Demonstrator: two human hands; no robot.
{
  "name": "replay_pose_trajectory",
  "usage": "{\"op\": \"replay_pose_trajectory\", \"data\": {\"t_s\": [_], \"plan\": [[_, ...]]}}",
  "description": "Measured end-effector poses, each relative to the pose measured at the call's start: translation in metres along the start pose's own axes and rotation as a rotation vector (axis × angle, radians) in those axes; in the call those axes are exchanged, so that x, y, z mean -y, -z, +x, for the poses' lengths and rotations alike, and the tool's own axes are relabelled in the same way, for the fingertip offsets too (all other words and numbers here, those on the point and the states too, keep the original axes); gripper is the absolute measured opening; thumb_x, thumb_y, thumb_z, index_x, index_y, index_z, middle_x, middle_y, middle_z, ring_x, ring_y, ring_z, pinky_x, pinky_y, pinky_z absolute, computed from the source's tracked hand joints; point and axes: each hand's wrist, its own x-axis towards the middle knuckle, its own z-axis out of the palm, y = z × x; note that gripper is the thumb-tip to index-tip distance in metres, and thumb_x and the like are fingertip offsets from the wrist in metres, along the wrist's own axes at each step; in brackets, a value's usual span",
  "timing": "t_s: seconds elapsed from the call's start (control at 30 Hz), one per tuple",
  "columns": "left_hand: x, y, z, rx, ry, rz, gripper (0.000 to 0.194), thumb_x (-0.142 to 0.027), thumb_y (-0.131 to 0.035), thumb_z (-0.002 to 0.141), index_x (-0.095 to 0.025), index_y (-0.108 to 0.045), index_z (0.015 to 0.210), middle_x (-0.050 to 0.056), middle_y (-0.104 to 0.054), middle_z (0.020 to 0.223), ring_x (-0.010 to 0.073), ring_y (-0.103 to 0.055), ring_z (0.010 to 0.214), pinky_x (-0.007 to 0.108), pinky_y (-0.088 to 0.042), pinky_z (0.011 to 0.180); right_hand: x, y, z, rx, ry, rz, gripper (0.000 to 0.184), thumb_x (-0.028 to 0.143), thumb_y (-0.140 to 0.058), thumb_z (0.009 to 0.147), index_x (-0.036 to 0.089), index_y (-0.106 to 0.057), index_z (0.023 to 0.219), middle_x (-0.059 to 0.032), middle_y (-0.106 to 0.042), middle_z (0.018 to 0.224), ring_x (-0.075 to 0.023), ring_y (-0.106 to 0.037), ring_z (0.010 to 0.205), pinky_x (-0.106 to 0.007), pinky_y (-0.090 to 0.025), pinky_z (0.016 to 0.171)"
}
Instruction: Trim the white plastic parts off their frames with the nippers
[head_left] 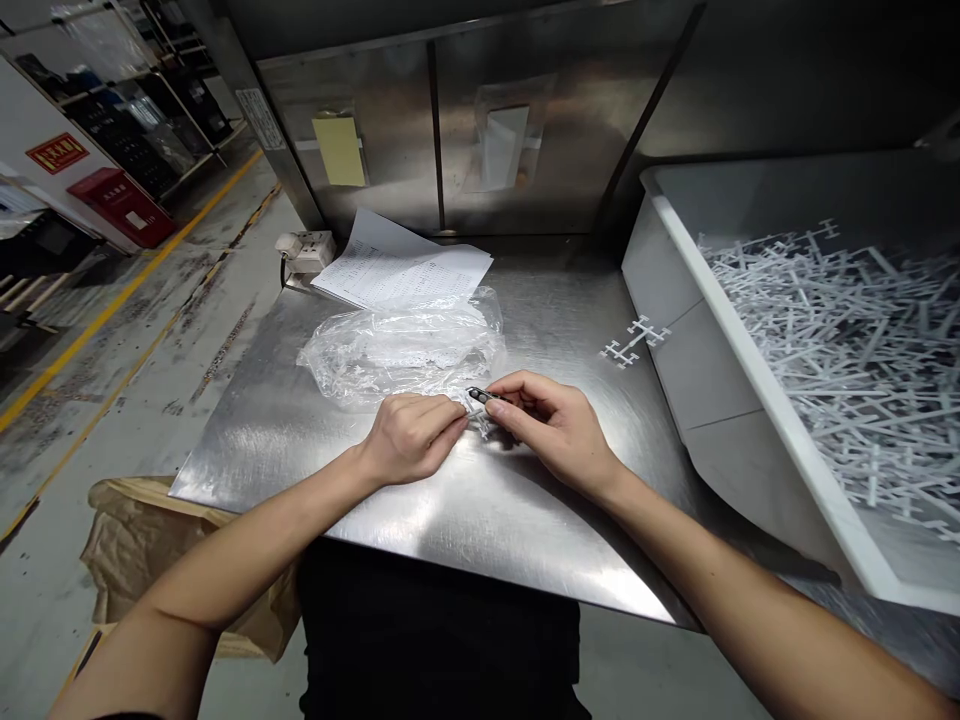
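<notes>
Both my hands meet over the middle of the steel table (465, 510). My left hand (411, 436) is closed, pinching a small white plastic piece (480, 422) against the table. My right hand (551, 425) is closed too, gripping a small dark tool (480, 395) whose tip touches that piece. Just behind my hands lies a crumpled clear plastic bag (405, 345). Part of the plastic piece is hidden under my fingers.
A large white bin (757, 400) full of white plastic sprues stands at the right. One loose sprue (634, 340) lies beside it. Printed papers (401, 268) and a white socket box (304, 250) sit at the back. A brown bag (142, 550) hangs off the table's left front.
</notes>
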Motion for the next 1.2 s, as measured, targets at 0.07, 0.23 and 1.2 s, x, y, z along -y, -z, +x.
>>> {"op": "replay_pose_trajectory", "data": {"t_s": [0.07,0.23,1.2], "plan": [[0.000,0.000,0.000,-0.004,-0.002,-0.005,0.022,-0.020,-0.057,0.112,-0.019,-0.065,0.091,-0.001,-0.068,0.072,0.0139,-0.060,0.060,0.033,-0.041,0.060,0.001,-0.001,-0.001,0.033,0.002,-0.001,0.023,0.042,-0.076,0.100,0.019,-0.080,0.104,0.0001,-0.065,0.074,-0.0165,-0.059,0.065,-0.033,-0.045,0.062],[0.000,0.001,0.000,-0.010,-0.011,-0.003,0.020,-0.018,-0.056,0.111,-0.018,-0.066,0.093,0.000,-0.069,0.073,0.0142,-0.061,0.061,0.032,-0.042,0.059,0.000,-0.002,-0.003,0.070,0.005,-0.025,0.023,0.042,-0.076,0.102,0.020,-0.079,0.108,-0.0015,-0.072,0.078,-0.0172,-0.064,0.067,-0.033,-0.049,0.063],[-0.002,0.001,0.001,-0.005,-0.006,0.039,0.018,-0.020,-0.057,0.111,-0.017,-0.070,0.098,0.002,-0.075,0.079,0.0160,-0.068,0.065,0.031,-0.047,0.060,0.002,-0.007,0.001,-0.058,-0.127,0.048,0.031,0.050,-0.075,0.098,0.020,-0.074,0.091,0.0027,-0.057,0.064,-0.0154,-0.051,0.059,-0.030,-0.037,0.055]]}}
